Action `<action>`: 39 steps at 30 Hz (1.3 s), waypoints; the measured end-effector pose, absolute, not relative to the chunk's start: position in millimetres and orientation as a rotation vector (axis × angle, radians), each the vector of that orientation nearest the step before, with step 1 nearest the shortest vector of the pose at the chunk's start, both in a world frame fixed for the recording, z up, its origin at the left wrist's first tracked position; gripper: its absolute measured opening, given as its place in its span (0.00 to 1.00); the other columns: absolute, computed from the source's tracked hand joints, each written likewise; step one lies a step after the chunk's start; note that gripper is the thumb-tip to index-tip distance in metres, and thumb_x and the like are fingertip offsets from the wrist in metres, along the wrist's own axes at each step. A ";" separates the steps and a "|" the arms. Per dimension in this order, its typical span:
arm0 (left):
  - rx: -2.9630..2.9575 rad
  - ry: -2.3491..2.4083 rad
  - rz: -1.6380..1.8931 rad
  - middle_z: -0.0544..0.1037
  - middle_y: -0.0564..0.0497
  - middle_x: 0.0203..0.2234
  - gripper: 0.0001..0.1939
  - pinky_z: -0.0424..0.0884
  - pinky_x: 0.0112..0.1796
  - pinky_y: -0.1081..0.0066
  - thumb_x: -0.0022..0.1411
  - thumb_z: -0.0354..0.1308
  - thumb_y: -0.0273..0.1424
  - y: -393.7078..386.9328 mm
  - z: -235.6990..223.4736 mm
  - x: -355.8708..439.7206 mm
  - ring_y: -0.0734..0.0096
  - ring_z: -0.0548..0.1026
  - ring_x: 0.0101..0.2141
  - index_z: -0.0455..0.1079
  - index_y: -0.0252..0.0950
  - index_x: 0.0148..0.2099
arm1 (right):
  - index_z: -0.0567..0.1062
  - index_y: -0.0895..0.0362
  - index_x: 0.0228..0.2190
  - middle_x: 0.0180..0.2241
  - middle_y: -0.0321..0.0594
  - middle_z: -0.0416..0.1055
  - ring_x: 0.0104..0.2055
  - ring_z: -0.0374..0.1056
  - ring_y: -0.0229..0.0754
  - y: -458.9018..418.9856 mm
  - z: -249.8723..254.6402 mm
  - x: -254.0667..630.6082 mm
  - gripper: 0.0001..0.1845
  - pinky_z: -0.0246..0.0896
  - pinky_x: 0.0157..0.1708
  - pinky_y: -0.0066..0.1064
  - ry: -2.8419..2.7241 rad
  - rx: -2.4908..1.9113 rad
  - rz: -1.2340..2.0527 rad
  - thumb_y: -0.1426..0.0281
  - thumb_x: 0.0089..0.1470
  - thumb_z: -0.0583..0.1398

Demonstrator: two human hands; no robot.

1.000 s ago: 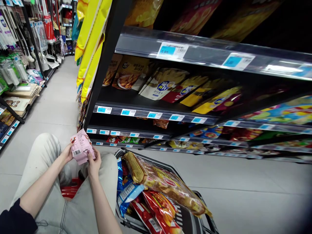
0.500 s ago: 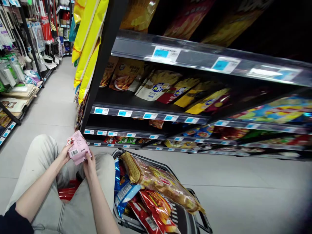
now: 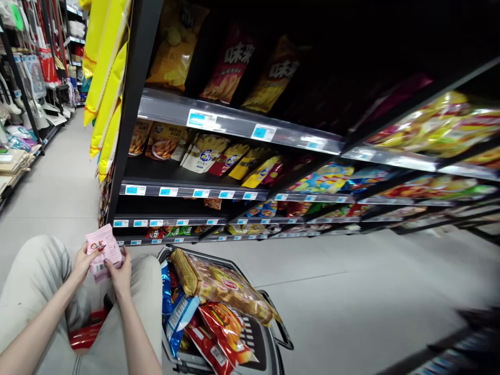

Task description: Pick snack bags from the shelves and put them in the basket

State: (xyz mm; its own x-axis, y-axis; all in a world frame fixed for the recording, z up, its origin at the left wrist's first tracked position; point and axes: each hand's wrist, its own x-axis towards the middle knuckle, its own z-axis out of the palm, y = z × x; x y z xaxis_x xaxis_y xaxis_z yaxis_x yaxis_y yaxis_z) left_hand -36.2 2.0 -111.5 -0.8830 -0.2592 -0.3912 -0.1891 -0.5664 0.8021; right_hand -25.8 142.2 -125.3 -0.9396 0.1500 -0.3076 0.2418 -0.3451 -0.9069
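Note:
A pink snack packet [image 3: 104, 249] is held between my two hands, above my knees. My left hand [image 3: 84, 262] grips its left side, with the thumb lying across the printed front. My right hand [image 3: 120, 271] is closed on its lower right corner. Beside my right leg stands a grey shopping basket [image 3: 265, 341] with snack bags in it. On top lies a long clear-and-gold bag of bread [image 3: 222, 281]. Red snack bags [image 3: 224, 328] and a blue bag [image 3: 180, 315] sit under and next to it.
A black shelf unit [image 3: 135, 104] with bagged snacks and price tags runs along the front and right. Yellow bags [image 3: 105, 73] hang at its left end. Another rack [image 3: 23, 99] with household goods lines the left. A red object [image 3: 88, 330] is between my legs.
The view has swung to the right, so shelves and basket appear further left. The pink packet has been turned over: its barcode side showed before, and a printed red design shows now.

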 end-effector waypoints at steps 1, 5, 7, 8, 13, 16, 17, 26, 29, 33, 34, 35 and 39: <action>0.752 -1.447 -2.663 0.81 0.50 0.35 0.25 0.73 0.40 0.67 0.40 0.74 0.27 1.5 -112.1 -36.1 0.66 0.78 0.35 0.72 0.32 0.43 | 0.73 0.53 0.45 0.48 0.43 0.73 0.51 0.67 0.50 141.1 -125.7 -26.2 0.41 0.60 0.54 0.38 1.744 0.510 -2.459 0.66 0.23 0.74; 0.723 -1.426 -2.882 0.81 0.42 0.39 0.29 0.73 0.42 0.63 0.41 0.72 0.42 2.2 -108.8 -34.8 0.53 0.78 0.43 0.72 0.33 0.45 | 0.76 0.56 0.32 0.31 0.40 0.77 0.35 0.72 0.46 139.1 -131.3 -31.5 0.24 0.67 0.40 0.36 1.537 0.540 -2.414 0.59 0.29 0.71; 0.685 -1.408 -2.985 0.79 0.39 0.44 0.31 0.73 0.41 0.61 0.45 0.69 0.45 4.7 -105.8 -32.5 0.50 0.76 0.47 0.70 0.34 0.49 | 0.76 0.57 0.33 0.31 0.41 0.77 0.31 0.71 0.43 139.7 -131.0 -32.7 0.25 0.67 0.31 0.33 1.384 0.567 -2.394 0.53 0.36 0.67; 0.668 -1.402 -3.019 0.78 0.39 0.47 0.32 0.74 0.41 0.61 0.46 0.68 0.45 6.5 -104.5 -30.9 0.50 0.75 0.48 0.69 0.35 0.52 | 0.75 0.57 0.34 0.30 0.41 0.77 0.28 0.70 0.42 140.0 -129.4 -32.2 0.25 0.65 0.27 0.31 1.306 0.575 -2.372 0.51 0.39 0.65; 0.599 -1.385 -3.069 0.72 0.44 0.55 0.42 0.74 0.34 0.64 0.49 0.67 0.41 15.9 -102.8 -23.4 0.53 0.76 0.45 0.53 0.49 0.63 | 0.73 0.57 0.27 0.20 0.36 0.70 0.18 0.58 0.34 140.5 -116.9 -25.8 0.21 0.50 0.15 0.23 1.066 0.618 -2.220 0.50 0.50 0.60; 0.605 -1.381 -3.059 0.73 0.45 0.54 0.45 0.74 0.33 0.64 0.48 0.68 0.41 17.3 -104.1 -22.2 0.55 0.77 0.42 0.50 0.50 0.64 | 0.72 0.56 0.27 0.19 0.33 0.67 0.16 0.55 0.33 138.9 -118.1 -25.9 0.20 0.47 0.14 0.23 1.058 0.649 -2.182 0.51 0.53 0.58; 0.611 -1.383 -3.055 0.73 0.45 0.52 0.45 0.74 0.33 0.65 0.48 0.68 0.41 17.0 -104.6 -22.1 0.56 0.78 0.41 0.51 0.49 0.64 | 0.72 0.56 0.27 0.19 0.34 0.67 0.16 0.56 0.33 138.3 -120.6 -26.6 0.20 0.48 0.14 0.23 1.074 0.656 -2.173 0.51 0.53 0.57; 0.735 -1.473 -2.833 0.77 0.45 0.45 0.40 0.75 0.35 0.66 0.48 0.69 0.27 13.1 -115.3 -29.1 0.60 0.79 0.38 0.56 0.41 0.61 | 0.73 0.51 0.39 0.38 0.37 0.75 0.36 0.71 0.41 141.1 -132.0 -24.6 0.22 0.64 0.26 0.25 1.460 0.575 -2.394 0.53 0.44 0.64; 0.809 -1.539 -2.675 0.74 0.46 0.49 0.32 0.75 0.39 0.65 0.53 0.65 0.22 13.8 -122.4 -33.4 0.64 0.76 0.41 0.59 0.38 0.59 | 0.71 0.51 0.47 0.47 0.41 0.74 0.43 0.72 0.47 136.1 -125.6 -20.5 0.33 0.69 0.32 0.30 1.415 0.436 -2.472 0.50 0.40 0.65; 0.930 -1.636 -2.543 0.74 0.48 0.44 0.23 0.75 0.38 0.66 0.59 0.61 0.23 8.9 -127.1 -35.5 0.69 0.75 0.38 0.63 0.35 0.56 | 0.72 0.54 0.46 0.45 0.42 0.76 0.47 0.72 0.50 134.4 -118.5 -20.3 0.40 0.70 0.42 0.35 1.347 0.343 -2.495 0.64 0.27 0.73; 0.961 -1.665 -2.532 0.74 0.49 0.42 0.21 0.75 0.36 0.66 0.60 0.61 0.25 5.7 -126.1 -35.8 0.70 0.75 0.35 0.64 0.35 0.55 | 0.72 0.55 0.45 0.44 0.42 0.77 0.46 0.72 0.50 136.8 -117.0 -21.1 0.38 0.69 0.44 0.35 1.320 0.333 -2.489 0.66 0.27 0.73; 0.991 -1.691 -2.526 0.75 0.50 0.40 0.19 0.75 0.34 0.67 0.61 0.61 0.28 1.8 -123.8 -36.3 0.71 0.75 0.33 0.65 0.35 0.54 | 0.73 0.56 0.44 0.43 0.42 0.78 0.46 0.73 0.50 140.2 -115.4 -21.9 0.35 0.69 0.45 0.36 1.284 0.330 -2.482 0.67 0.29 0.72; 0.947 -1.727 -2.590 0.77 0.50 0.35 0.14 0.74 0.31 0.68 0.64 0.59 0.33 -15.1 -105.1 -39.5 0.71 0.75 0.30 0.69 0.33 0.50 | 0.75 0.58 0.40 0.40 0.44 0.79 0.44 0.74 0.51 156.7 -108.6 -23.8 0.25 0.69 0.45 0.41 1.083 0.335 -2.415 0.61 0.38 0.66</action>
State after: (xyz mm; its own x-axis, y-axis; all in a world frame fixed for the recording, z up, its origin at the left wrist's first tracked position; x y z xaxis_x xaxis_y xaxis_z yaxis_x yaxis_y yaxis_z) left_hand -39.5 -15.1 -105.1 -0.8250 -0.2184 -0.5212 -0.3972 -0.4321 0.8097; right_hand -23.8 156.7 -108.6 -0.8601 -0.3169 -0.3999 0.5093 -0.5785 -0.6371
